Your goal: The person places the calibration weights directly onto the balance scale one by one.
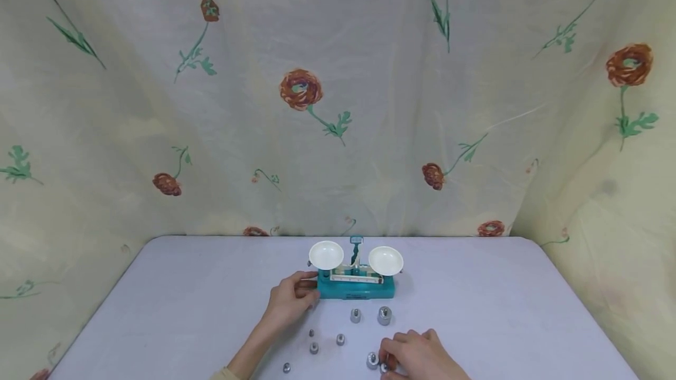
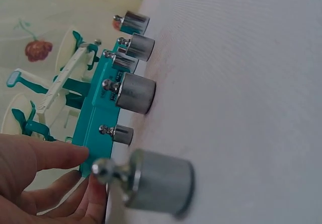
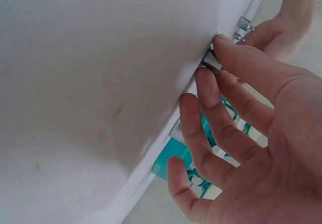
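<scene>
A teal balance scale [image 1: 356, 291] with two white pans stands near the back of the table. My left hand [image 1: 287, 301] grips the left end of its base, with fingertips at the teal edge in the left wrist view. In front, my right hand [image 1: 419, 356] pinches a small metal weight [image 3: 212, 61] between thumb and forefinger, low over the tabletop. Just left of those fingers stands a larger knobbed weight [image 1: 372, 360]. The right wrist view shows the other fingers of this hand spread, loosely bent.
Several more silver weights stand upright before the scale, among them a large one [image 1: 384, 315] and a medium one [image 1: 355, 315]. Smaller weights, such as this one [image 1: 314, 348], are near my left forearm. A flowered curtain [image 1: 338, 133] hangs behind the white table [image 1: 475, 286].
</scene>
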Motion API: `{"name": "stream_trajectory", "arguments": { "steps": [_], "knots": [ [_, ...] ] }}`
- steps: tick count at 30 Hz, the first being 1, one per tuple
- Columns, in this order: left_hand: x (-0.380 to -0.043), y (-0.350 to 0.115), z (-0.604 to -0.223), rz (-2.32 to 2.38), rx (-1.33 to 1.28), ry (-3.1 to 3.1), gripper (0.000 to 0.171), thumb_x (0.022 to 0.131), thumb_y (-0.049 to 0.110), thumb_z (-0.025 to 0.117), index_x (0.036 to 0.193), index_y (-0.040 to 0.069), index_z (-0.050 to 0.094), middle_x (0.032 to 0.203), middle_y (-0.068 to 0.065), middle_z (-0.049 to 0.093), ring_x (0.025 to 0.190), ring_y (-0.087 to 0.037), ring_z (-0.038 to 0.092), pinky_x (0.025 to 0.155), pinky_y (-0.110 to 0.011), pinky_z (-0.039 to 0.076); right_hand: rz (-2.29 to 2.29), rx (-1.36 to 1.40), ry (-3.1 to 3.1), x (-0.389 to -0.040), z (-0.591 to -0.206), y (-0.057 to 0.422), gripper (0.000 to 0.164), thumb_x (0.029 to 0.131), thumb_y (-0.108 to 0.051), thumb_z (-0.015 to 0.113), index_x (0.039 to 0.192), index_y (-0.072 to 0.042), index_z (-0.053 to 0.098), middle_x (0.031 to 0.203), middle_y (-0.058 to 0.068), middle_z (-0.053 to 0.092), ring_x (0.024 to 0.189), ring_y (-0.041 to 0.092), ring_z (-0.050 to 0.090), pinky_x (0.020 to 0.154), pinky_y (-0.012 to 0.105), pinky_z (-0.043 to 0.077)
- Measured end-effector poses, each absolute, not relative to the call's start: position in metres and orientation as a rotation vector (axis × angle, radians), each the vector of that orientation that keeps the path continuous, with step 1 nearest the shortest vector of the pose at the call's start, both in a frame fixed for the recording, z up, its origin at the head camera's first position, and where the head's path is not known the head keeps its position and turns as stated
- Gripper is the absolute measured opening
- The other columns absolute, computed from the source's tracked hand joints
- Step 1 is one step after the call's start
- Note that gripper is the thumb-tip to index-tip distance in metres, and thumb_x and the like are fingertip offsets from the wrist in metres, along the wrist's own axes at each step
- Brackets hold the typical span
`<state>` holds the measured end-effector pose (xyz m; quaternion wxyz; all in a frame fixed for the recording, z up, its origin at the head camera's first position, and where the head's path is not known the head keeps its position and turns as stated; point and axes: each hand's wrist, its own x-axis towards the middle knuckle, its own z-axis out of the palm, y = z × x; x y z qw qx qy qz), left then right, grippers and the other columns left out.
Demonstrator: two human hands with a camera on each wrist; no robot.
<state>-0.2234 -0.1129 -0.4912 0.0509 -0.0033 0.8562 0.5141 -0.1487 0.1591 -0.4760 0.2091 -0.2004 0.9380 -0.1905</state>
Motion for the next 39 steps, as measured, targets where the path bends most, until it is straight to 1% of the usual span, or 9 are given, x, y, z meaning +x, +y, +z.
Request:
{"name": "stream_trajectory", "arguments": {
  "steps": [8, 13, 17, 20, 25, 29, 32, 36, 39],
  "knots": [
    [-0.225, -0.112, -0.492, 1.55, -0.028, 2.62, 0.053, 0.093, 0.008, 0.08, 0.144, 0.007, 0.064, 0.13, -0.02, 0.076, 0.105, -0.025, 0.079, 0.08, -0.031, 0.066, -0.485, -0.512, 2.622, -0.148, -0.476, 0.156, 0.018, 0.095, -0.036, 0.081, 0.105, -0.022, 0.076, 0.086, -0.011, 0.063, 0.082, 0.011, 0.051, 0.092, 0.051, 0.05],
    [-0.224, -0.112, -0.495, 1.541, -0.021, 2.653, 0.049, 0.096, 0.013, 0.079, 0.142, 0.008, 0.065, 0.127, -0.02, 0.077, 0.103, -0.024, 0.079, 0.078, -0.031, 0.066, -0.457, -0.452, 2.619, -0.147, -0.472, 0.152, 0.016, 0.096, -0.036, 0.081, 0.103, -0.023, 0.075, 0.089, -0.009, 0.066, 0.085, 0.013, 0.052, 0.099, 0.054, 0.051],
    [-0.224, -0.113, -0.496, 1.543, -0.025, 2.676, 0.045, 0.097, 0.014, 0.078, 0.14, 0.008, 0.067, 0.125, -0.019, 0.078, 0.101, -0.023, 0.079, 0.076, -0.03, 0.066, -0.466, -0.439, 2.629, -0.146, -0.469, 0.153, 0.013, 0.097, -0.033, 0.08, 0.102, -0.023, 0.075, 0.089, -0.01, 0.071, 0.084, 0.014, 0.054, 0.1, 0.055, 0.052],
    [-0.224, -0.113, -0.497, 1.558, -0.021, 2.671, 0.044, 0.097, 0.014, 0.078, 0.14, 0.01, 0.068, 0.125, -0.019, 0.078, 0.1, -0.022, 0.078, 0.075, -0.029, 0.065, -0.477, -0.434, 2.645, -0.146, -0.467, 0.154, 0.011, 0.097, -0.029, 0.079, 0.102, -0.021, 0.075, 0.089, -0.009, 0.072, 0.083, 0.014, 0.054, 0.099, 0.056, 0.052],
    [-0.224, -0.113, -0.497, 1.545, -0.02, 2.679, 0.042, 0.098, 0.016, 0.077, 0.139, 0.013, 0.069, 0.124, -0.017, 0.079, 0.099, -0.02, 0.078, 0.075, -0.03, 0.065, -0.492, -0.425, 2.665, -0.147, -0.467, 0.155, 0.01, 0.097, -0.026, 0.079, 0.103, -0.021, 0.075, 0.089, -0.008, 0.07, 0.082, 0.015, 0.054, 0.099, 0.057, 0.052],
    [-0.225, -0.112, -0.497, 1.527, -0.029, 2.683, 0.041, 0.098, 0.017, 0.078, 0.139, 0.013, 0.07, 0.124, -0.016, 0.079, 0.098, -0.019, 0.078, 0.076, -0.03, 0.065, -0.489, -0.425, 2.694, -0.147, -0.465, 0.155, 0.013, 0.097, -0.027, 0.08, 0.105, -0.022, 0.072, 0.088, -0.008, 0.068, 0.082, 0.016, 0.054, 0.099, 0.059, 0.052],
    [-0.225, -0.112, -0.497, 1.525, -0.034, 2.681, 0.042, 0.098, 0.017, 0.078, 0.139, 0.013, 0.07, 0.123, -0.016, 0.079, 0.098, -0.019, 0.078, 0.075, -0.029, 0.064, -0.498, -0.437, 2.738, -0.148, -0.462, 0.156, 0.015, 0.096, -0.029, 0.08, 0.105, -0.022, 0.07, 0.086, -0.008, 0.067, 0.08, 0.016, 0.054, 0.096, 0.058, 0.053],
    [-0.224, -0.113, -0.498, 1.535, -0.025, 2.687, 0.044, 0.097, 0.016, 0.079, 0.14, 0.013, 0.07, 0.123, -0.017, 0.079, 0.097, -0.02, 0.079, 0.073, -0.029, 0.064, -0.521, -0.464, 2.786, -0.151, -0.458, 0.159, 0.017, 0.095, -0.032, 0.081, 0.102, -0.023, 0.068, 0.086, -0.009, 0.067, 0.079, 0.015, 0.054, 0.09, 0.053, 0.052],
    [-0.225, -0.114, -0.499, 1.543, -0.016, 2.688, 0.046, 0.097, 0.016, 0.079, 0.142, 0.013, 0.069, 0.124, -0.018, 0.079, 0.097, -0.02, 0.079, 0.072, -0.028, 0.064, -0.537, -0.463, 2.802, -0.152, -0.454, 0.162, 0.017, 0.095, -0.033, 0.082, 0.1, -0.023, 0.069, 0.088, -0.01, 0.066, 0.079, 0.014, 0.054, 0.089, 0.051, 0.052]
  ]
}}
